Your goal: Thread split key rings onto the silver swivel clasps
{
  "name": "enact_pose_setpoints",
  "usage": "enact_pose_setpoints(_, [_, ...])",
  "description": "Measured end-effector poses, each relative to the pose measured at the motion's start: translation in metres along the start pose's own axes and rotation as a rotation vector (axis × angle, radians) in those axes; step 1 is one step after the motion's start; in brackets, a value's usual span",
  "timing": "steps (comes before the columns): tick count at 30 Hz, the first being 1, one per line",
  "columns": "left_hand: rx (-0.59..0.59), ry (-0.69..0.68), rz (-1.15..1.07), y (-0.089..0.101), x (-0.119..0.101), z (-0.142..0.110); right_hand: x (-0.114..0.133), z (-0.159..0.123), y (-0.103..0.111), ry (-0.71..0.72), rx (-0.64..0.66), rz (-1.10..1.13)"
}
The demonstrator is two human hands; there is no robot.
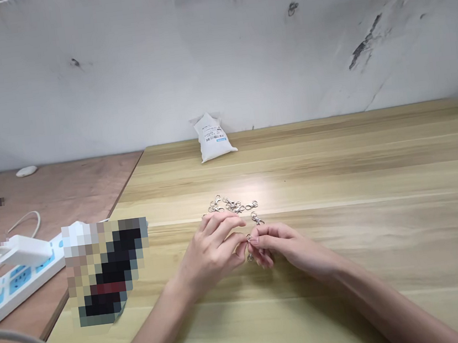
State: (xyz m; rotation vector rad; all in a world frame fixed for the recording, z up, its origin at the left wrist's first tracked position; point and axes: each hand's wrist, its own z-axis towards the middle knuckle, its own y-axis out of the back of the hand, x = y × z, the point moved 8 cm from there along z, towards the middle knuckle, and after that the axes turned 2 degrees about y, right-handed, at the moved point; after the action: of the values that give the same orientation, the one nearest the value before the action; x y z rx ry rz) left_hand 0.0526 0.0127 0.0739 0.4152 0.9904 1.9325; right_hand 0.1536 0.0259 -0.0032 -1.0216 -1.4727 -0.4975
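Over the table, my left hand (pixel 215 248) and my right hand (pixel 277 243) meet fingertip to fingertip. Between them, both pinch a small silvery metal ring (pixel 249 237). Another bit of metal (pixel 250 257) shows just below, by the curled fingers of my right hand; whether it joins the ring I cannot tell. Beyond my hands lies a loose cluster of silvery lobster clasps (pixel 233 205), several of them with rings attached. A single lobster clasp (pixel 256 219) rests closest to my right hand. My left fingers partly cover the cluster's near left side.
A white plastic packet (pixel 213 140) with a printed label lies on the wood-grain table (pixel 359 178) near the wall. To the left are a blurred-out dark object (pixel 116 269), a white power strip (pixel 29 277) with plugs, and a grey cable (pixel 32 339).
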Motion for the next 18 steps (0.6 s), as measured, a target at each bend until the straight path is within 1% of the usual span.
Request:
enact_pose_setpoints(6, [0.02, 0.002, -0.038, -0.001, 0.0, -0.001, -0.009, -0.001, 0.0, -0.037, 0.056, 0.062])
enact_pose_setpoints(9, [0.026, -0.001, -0.048, -0.002, -0.001, -0.002, -0.014, 0.0, 0.0, -0.08, 0.066, 0.129])
enact_pose_setpoints(13, [-0.01, 0.027, -0.034, 0.003, 0.0, 0.0, -0.016, 0.0, 0.0, -0.113, 0.067, 0.181])
enact_pose_setpoints(15, [-0.031, 0.058, -0.024, 0.005, 0.001, 0.001, -0.01, -0.001, -0.001, -0.066, 0.078, 0.11])
enact_pose_setpoints(18, [-0.046, 0.083, -0.008, 0.007, 0.003, 0.002, 0.003, -0.003, -0.001, 0.054, 0.065, -0.156])
